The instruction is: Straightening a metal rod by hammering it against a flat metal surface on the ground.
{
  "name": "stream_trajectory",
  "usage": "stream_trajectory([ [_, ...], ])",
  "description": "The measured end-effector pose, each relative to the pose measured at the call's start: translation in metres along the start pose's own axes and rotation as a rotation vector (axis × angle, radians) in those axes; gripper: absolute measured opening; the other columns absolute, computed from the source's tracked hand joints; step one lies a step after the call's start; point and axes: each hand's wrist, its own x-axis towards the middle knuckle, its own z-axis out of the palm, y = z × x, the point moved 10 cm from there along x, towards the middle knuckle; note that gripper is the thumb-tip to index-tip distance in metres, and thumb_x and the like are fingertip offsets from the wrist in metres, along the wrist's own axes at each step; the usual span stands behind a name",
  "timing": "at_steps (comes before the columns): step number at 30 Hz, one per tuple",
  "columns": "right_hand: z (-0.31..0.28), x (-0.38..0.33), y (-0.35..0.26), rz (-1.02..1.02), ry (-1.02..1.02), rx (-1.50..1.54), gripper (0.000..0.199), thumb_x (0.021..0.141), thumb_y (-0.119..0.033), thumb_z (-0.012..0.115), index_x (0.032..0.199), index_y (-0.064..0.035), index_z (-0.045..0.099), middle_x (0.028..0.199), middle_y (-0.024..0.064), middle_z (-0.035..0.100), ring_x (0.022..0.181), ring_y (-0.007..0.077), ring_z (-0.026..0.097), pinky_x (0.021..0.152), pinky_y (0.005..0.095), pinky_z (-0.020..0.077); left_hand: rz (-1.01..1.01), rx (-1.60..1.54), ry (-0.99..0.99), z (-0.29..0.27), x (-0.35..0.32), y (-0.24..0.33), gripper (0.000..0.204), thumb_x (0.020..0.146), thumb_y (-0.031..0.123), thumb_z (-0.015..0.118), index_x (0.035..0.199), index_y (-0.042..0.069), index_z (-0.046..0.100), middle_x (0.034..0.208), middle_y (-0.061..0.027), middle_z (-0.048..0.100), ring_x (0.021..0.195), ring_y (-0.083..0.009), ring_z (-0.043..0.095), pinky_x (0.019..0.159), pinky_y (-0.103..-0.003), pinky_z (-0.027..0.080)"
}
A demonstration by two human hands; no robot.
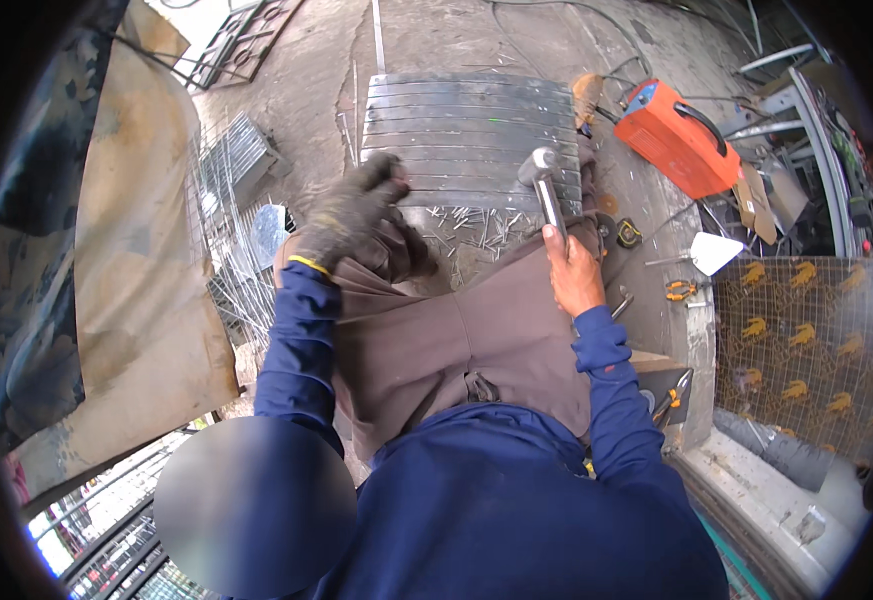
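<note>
My right hand (576,270), bare, grips a hammer (551,205) by its handle. The hammer's shiny metal head (538,165) is raised over the right part of a slatted metal panel (466,130). My left hand (344,215) wears a dark work glove and is near the panel's lower left corner. Motion smears its fingers, so I cannot tell whether they hold anything. Several short thin metal pieces (471,228) lie scattered on the floor between my knees, at the panel's near edge.
An orange machine (676,138) with a black handle stands at the right. Near it are a tape measure (628,234) and pliers (680,290). Metal rods and wire mesh (231,235) lie at the left, beside a hanging stained sheet (141,200). A dark metal frame (246,40) lies at the far left.
</note>
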Motion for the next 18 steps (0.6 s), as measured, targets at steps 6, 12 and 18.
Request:
stream_trajectory([
  [6,-0.003,-0.028,0.018,0.021,-0.004,0.109,0.062,0.097,-0.066,0.052,0.083,-0.0056,0.054,0.055,0.0007,0.047,0.04,0.0105,0.046,0.037,0.0291,0.0378,0.26,0.688,0.131,-0.088,0.007,0.004,0.028,0.092,0.008,0.06,0.119,0.009,0.064,0.099,-0.0089,0.066,0.095,-0.0201,0.063,0.09,-0.032,0.048],
  [12,-0.023,-0.091,0.046,0.154,-0.001,0.161,0.064,0.099,-0.061,0.053,0.077,-0.0009,0.058,0.057,0.0094,0.054,0.055,0.0223,0.056,0.057,0.0376,0.0449,0.157,0.659,-0.031,-0.072,0.013,-0.041,0.028,0.099,0.032,0.061,0.111,0.008,0.069,0.1,-0.0147,0.065,0.099,-0.0292,0.062,0.091,-0.039,0.047],
  [18,-0.036,-0.127,0.069,0.315,0.014,0.302,0.057,0.101,-0.058,0.053,0.08,-0.0047,0.056,0.053,0.0003,0.048,0.043,0.0102,0.048,0.042,0.0287,0.039,-0.102,0.566,-0.128,-0.071,0.03,-0.065,0.039,0.098,0.039,0.066,0.112,0.003,0.072,0.099,-0.003,0.07,0.096,-0.0115,0.058,0.094,-0.03,0.044],
])
